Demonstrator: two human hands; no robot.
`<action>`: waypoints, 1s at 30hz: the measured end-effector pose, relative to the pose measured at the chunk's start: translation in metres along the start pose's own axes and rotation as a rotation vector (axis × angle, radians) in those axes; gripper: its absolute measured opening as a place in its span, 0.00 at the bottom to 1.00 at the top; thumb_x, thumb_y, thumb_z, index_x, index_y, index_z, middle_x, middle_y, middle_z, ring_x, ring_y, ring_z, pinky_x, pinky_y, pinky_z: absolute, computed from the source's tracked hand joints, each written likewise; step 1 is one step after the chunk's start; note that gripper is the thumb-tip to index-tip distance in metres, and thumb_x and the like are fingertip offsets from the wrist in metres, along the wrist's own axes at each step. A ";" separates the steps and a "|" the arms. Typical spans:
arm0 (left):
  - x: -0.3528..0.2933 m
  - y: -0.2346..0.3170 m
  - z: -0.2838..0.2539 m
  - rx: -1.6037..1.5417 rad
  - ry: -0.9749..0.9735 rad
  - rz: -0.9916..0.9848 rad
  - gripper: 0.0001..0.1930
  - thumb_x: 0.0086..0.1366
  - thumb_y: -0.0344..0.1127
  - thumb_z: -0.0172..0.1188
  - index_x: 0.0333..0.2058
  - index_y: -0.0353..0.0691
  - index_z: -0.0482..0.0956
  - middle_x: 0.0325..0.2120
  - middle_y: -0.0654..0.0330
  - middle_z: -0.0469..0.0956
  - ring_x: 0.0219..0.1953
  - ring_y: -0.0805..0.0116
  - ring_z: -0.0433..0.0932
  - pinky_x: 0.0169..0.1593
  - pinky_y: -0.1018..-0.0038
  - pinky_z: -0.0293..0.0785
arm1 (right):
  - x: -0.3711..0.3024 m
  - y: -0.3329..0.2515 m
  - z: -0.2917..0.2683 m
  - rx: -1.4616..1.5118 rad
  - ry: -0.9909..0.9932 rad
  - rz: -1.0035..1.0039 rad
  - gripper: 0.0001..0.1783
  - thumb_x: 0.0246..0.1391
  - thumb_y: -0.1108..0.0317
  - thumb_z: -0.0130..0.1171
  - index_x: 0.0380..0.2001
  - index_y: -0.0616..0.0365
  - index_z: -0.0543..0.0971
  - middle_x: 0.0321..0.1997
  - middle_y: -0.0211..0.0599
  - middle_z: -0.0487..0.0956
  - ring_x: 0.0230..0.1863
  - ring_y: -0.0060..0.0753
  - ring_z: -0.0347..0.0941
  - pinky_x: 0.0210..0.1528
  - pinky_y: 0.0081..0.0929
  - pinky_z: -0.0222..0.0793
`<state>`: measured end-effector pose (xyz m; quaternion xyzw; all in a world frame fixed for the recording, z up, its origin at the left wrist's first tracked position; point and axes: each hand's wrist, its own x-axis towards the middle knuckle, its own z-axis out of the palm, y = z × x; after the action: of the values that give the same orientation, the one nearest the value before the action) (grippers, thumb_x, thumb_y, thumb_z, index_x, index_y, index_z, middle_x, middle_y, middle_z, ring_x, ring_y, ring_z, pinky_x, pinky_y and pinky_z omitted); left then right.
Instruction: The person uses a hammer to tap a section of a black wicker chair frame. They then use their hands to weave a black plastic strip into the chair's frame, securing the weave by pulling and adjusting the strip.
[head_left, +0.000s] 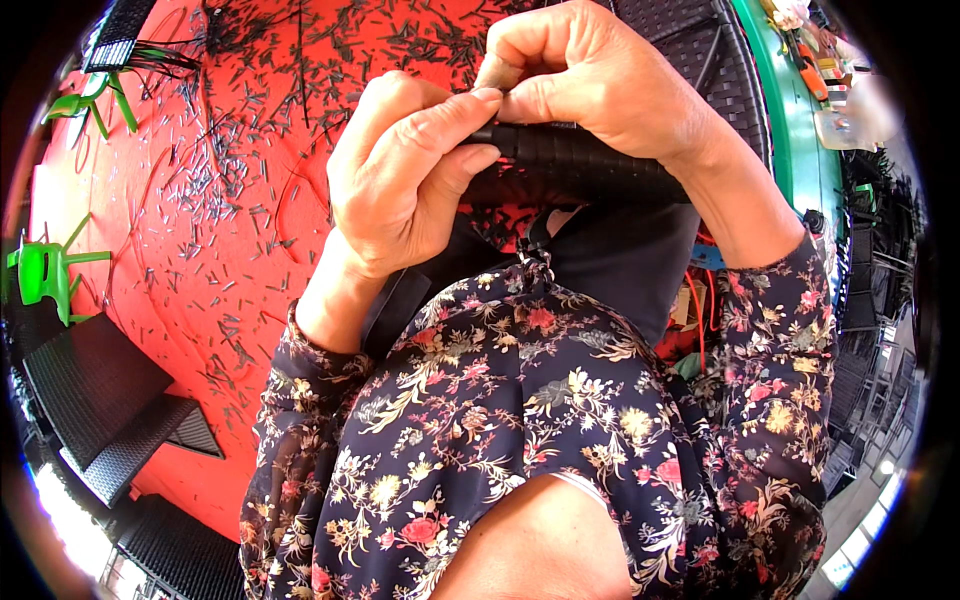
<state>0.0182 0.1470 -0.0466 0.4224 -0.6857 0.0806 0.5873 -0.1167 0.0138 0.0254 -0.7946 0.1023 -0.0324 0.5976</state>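
Note:
Above my lap runs a black rail wrapped in flat strips, part of a woven piece of furniture. My left hand is closed at the rail's left end, with a short black strip showing between its thumb and index finger. My right hand arches over the rail from above, thumb and index finger pinched together. Those fingertips meet the tip of my left index finger, and whatever lies in the pinch is hidden. Behind my right hand is a black woven panel.
Scraps of black strip litter the red floor. Green plastic stools and black woven furniture stand at left. A green-edged table with assorted items is at right. More dark furniture fills the far right.

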 end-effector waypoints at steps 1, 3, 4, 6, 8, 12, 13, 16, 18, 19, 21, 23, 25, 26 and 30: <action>0.000 0.000 0.000 -0.003 0.001 -0.008 0.15 0.50 0.26 0.66 0.39 0.30 0.79 0.25 0.56 0.74 0.25 0.64 0.72 0.29 0.74 0.70 | -0.002 -0.001 0.002 -0.051 0.014 -0.041 0.01 0.49 0.79 0.58 0.27 0.65 0.78 0.24 0.29 0.77 0.29 0.15 0.69 0.33 0.19 0.66; 0.000 0.001 0.000 -0.016 0.006 -0.023 0.15 0.50 0.25 0.66 0.38 0.30 0.79 0.25 0.55 0.75 0.26 0.64 0.73 0.29 0.74 0.70 | -0.005 -0.005 0.005 -0.137 0.040 -0.104 0.01 0.49 0.79 0.58 0.27 0.65 0.78 0.24 0.30 0.78 0.29 0.16 0.70 0.33 0.19 0.66; -0.001 0.001 0.000 -0.022 0.018 -0.030 0.14 0.50 0.25 0.66 0.38 0.30 0.79 0.25 0.55 0.75 0.26 0.64 0.73 0.29 0.74 0.70 | -0.005 -0.008 0.005 -0.171 0.052 -0.128 0.02 0.49 0.79 0.58 0.27 0.65 0.78 0.25 0.31 0.78 0.29 0.17 0.70 0.33 0.20 0.67; 0.000 0.002 0.002 -0.037 0.039 -0.043 0.14 0.50 0.24 0.65 0.37 0.30 0.79 0.25 0.55 0.75 0.26 0.63 0.74 0.30 0.74 0.71 | -0.006 -0.010 0.005 -0.206 0.064 -0.151 0.02 0.48 0.79 0.58 0.27 0.65 0.78 0.25 0.33 0.78 0.30 0.18 0.71 0.34 0.20 0.67; -0.001 0.000 0.002 -0.040 0.048 -0.045 0.13 0.50 0.23 0.65 0.37 0.30 0.79 0.25 0.54 0.75 0.27 0.62 0.74 0.30 0.74 0.71 | -0.005 -0.010 0.006 -0.210 0.062 -0.149 0.02 0.48 0.79 0.57 0.27 0.64 0.78 0.25 0.34 0.79 0.30 0.18 0.72 0.34 0.21 0.67; 0.000 0.003 0.000 0.021 0.034 -0.058 0.13 0.50 0.23 0.64 0.36 0.30 0.79 0.26 0.54 0.75 0.27 0.62 0.74 0.31 0.73 0.72 | -0.007 -0.009 0.010 -0.376 0.149 -0.204 0.10 0.45 0.78 0.60 0.34 0.64 0.77 0.29 0.35 0.78 0.30 0.22 0.73 0.35 0.22 0.68; 0.000 0.002 0.001 0.012 0.027 -0.076 0.12 0.50 0.23 0.65 0.36 0.30 0.79 0.26 0.54 0.75 0.27 0.61 0.74 0.31 0.73 0.72 | -0.014 -0.012 0.018 -0.506 0.250 -0.242 0.12 0.45 0.77 0.60 0.37 0.64 0.77 0.31 0.35 0.77 0.32 0.23 0.73 0.36 0.21 0.68; -0.001 0.001 0.002 -0.026 0.012 -0.128 0.11 0.50 0.24 0.65 0.35 0.31 0.79 0.27 0.54 0.75 0.28 0.61 0.74 0.31 0.73 0.72 | -0.029 -0.006 0.032 -0.788 0.464 -0.550 0.13 0.36 0.70 0.66 0.28 0.57 0.76 0.30 0.38 0.74 0.32 0.40 0.73 0.35 0.32 0.71; 0.003 -0.003 0.010 -0.039 0.026 -0.102 0.11 0.51 0.24 0.65 0.35 0.31 0.79 0.26 0.55 0.75 0.27 0.61 0.74 0.31 0.73 0.72 | -0.028 0.008 0.033 -1.036 0.483 -0.699 0.12 0.36 0.69 0.65 0.27 0.56 0.75 0.28 0.33 0.72 0.32 0.38 0.72 0.36 0.31 0.70; 0.007 0.000 0.012 -0.030 0.024 -0.115 0.11 0.51 0.24 0.65 0.35 0.31 0.79 0.26 0.55 0.75 0.27 0.61 0.74 0.31 0.73 0.72 | -0.026 0.014 0.025 -1.110 0.495 -0.769 0.10 0.36 0.68 0.62 0.25 0.56 0.74 0.26 0.31 0.69 0.30 0.35 0.70 0.33 0.31 0.68; 0.007 -0.001 0.013 -0.029 0.017 -0.122 0.11 0.51 0.24 0.65 0.35 0.32 0.79 0.26 0.56 0.75 0.27 0.61 0.74 0.31 0.73 0.72 | -0.026 0.018 0.024 -1.181 0.493 -0.807 0.08 0.37 0.68 0.59 0.23 0.55 0.72 0.26 0.31 0.69 0.29 0.33 0.69 0.31 0.30 0.66; 0.006 -0.003 0.015 -0.040 0.021 -0.121 0.11 0.51 0.23 0.64 0.36 0.32 0.79 0.26 0.56 0.75 0.27 0.61 0.74 0.31 0.73 0.71 | -0.025 0.020 0.023 -1.264 0.510 -0.843 0.07 0.36 0.66 0.56 0.21 0.55 0.71 0.25 0.30 0.68 0.27 0.31 0.68 0.30 0.28 0.63; 0.009 -0.006 0.018 -0.047 0.044 -0.108 0.12 0.51 0.23 0.64 0.36 0.33 0.79 0.25 0.57 0.74 0.27 0.62 0.74 0.30 0.73 0.71 | -0.024 0.020 0.021 -1.278 0.535 -0.866 0.07 0.36 0.67 0.57 0.19 0.55 0.71 0.25 0.30 0.68 0.27 0.31 0.68 0.30 0.28 0.63; 0.009 -0.006 0.019 -0.060 0.043 -0.114 0.12 0.51 0.23 0.64 0.36 0.33 0.79 0.25 0.57 0.74 0.27 0.62 0.73 0.30 0.73 0.71 | -0.025 0.021 0.021 -1.287 0.546 -0.876 0.07 0.36 0.67 0.57 0.19 0.55 0.71 0.24 0.30 0.68 0.27 0.31 0.68 0.30 0.28 0.63; 0.008 -0.009 0.021 -0.063 0.019 -0.097 0.10 0.53 0.24 0.62 0.36 0.34 0.80 0.25 0.57 0.74 0.27 0.63 0.74 0.32 0.72 0.71 | -0.039 0.016 0.030 -1.112 0.576 -0.948 0.07 0.34 0.68 0.60 0.21 0.57 0.75 0.26 0.32 0.72 0.27 0.33 0.69 0.29 0.28 0.61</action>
<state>0.0088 0.1251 -0.0493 0.4356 -0.6612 0.0346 0.6098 -0.1512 0.0458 0.0044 -0.8964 -0.0955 -0.4327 -0.0155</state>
